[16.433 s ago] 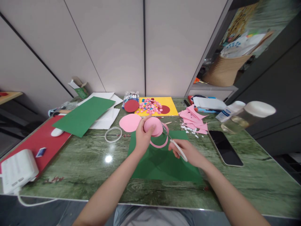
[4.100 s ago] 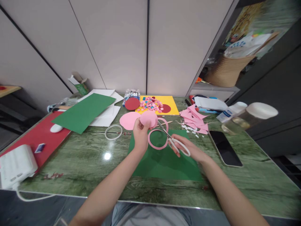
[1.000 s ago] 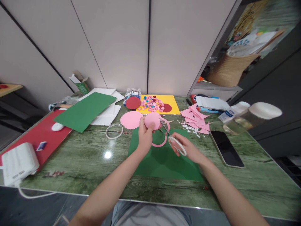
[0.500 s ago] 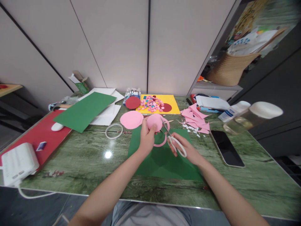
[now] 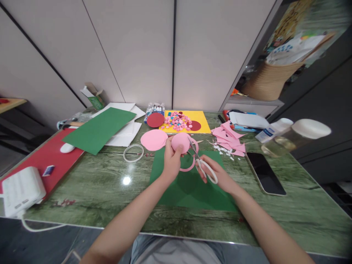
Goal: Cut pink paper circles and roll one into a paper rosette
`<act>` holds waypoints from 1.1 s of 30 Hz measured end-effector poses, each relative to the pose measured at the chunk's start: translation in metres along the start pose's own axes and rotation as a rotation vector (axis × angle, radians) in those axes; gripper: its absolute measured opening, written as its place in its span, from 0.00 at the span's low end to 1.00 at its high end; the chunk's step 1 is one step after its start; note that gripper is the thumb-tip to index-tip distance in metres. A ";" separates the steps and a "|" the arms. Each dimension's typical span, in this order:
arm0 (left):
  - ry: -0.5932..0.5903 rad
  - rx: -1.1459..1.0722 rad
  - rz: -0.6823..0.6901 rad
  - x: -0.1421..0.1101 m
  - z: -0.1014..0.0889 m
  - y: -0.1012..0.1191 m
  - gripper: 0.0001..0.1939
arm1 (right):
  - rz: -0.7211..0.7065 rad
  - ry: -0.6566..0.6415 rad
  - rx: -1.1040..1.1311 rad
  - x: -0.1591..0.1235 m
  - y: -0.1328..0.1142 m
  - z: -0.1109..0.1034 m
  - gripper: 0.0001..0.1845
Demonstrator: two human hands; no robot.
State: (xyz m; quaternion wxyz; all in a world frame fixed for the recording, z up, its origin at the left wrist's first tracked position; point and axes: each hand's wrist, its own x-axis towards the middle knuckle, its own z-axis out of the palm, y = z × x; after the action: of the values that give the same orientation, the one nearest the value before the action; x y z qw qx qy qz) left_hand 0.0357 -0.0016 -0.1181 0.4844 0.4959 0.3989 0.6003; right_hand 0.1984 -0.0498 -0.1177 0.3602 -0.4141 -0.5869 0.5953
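Between thumb and fingers, my left hand (image 5: 172, 161) pinches a round pink paper disc (image 5: 180, 142) above the table. My right hand (image 5: 214, 171) is closed round the white handles of a pair of scissors (image 5: 208, 171), whose blades meet the disc's right edge. Pink paper rings (image 5: 189, 168) show below and behind the disc, partly hidden by my hands. Under both hands lies a green paper sheet (image 5: 192, 194). Larger pink paper discs (image 5: 154, 140) rest just left of my left hand.
Pink scraps (image 5: 229, 138) and a phone (image 5: 265, 173) lie to the right, near a lidded bottle (image 5: 294, 137). Pom-poms (image 5: 177, 121) cover part of a yellow sheet (image 5: 203, 119) at the back. A white ring (image 5: 133, 153) and a power bank (image 5: 23, 190) are on the left.
Over the last seconds the disc and my left hand have shifted slightly right, and the scissors have opened and closed at its edge. Since half a second ago almost nothing has moved.
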 end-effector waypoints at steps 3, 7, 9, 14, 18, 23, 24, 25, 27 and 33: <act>0.007 0.006 -0.003 0.000 0.000 0.000 0.13 | -0.001 -0.004 0.006 0.000 0.000 0.001 0.12; 0.009 0.005 -0.010 0.000 -0.001 0.000 0.13 | 0.001 -0.009 0.013 0.000 0.000 0.001 0.12; 0.014 0.005 -0.013 0.000 -0.001 0.000 0.13 | 0.004 -0.010 0.009 0.000 0.000 0.001 0.11; 0.030 0.016 -0.010 0.001 -0.002 0.000 0.13 | 0.009 -0.016 0.002 -0.001 0.002 0.000 0.11; 0.041 0.013 0.010 0.002 -0.002 0.000 0.13 | 0.014 -0.015 -0.009 -0.001 0.001 -0.001 0.11; 0.054 0.006 0.028 0.003 -0.002 0.001 0.10 | 0.028 -0.010 -0.027 -0.002 -0.002 -0.001 0.11; 0.058 0.006 0.028 0.003 -0.002 0.001 0.10 | 0.030 -0.009 -0.030 -0.002 -0.002 -0.001 0.11; 0.061 0.005 0.028 0.003 -0.002 0.001 0.10 | 0.031 -0.010 -0.032 -0.002 -0.002 -0.001 0.11; 0.071 0.002 0.028 0.003 -0.002 0.000 0.10 | 0.033 -0.010 -0.036 -0.001 -0.003 0.000 0.11; 0.026 -0.044 -0.021 0.002 -0.001 0.000 0.14 | 0.058 0.007 -0.031 -0.001 -0.002 0.002 0.10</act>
State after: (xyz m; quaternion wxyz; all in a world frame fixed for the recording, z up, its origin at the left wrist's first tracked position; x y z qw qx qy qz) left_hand 0.0347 0.0003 -0.1176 0.4963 0.4730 0.3972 0.6101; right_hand 0.1968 -0.0510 -0.1153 0.3386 -0.4385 -0.5825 0.5948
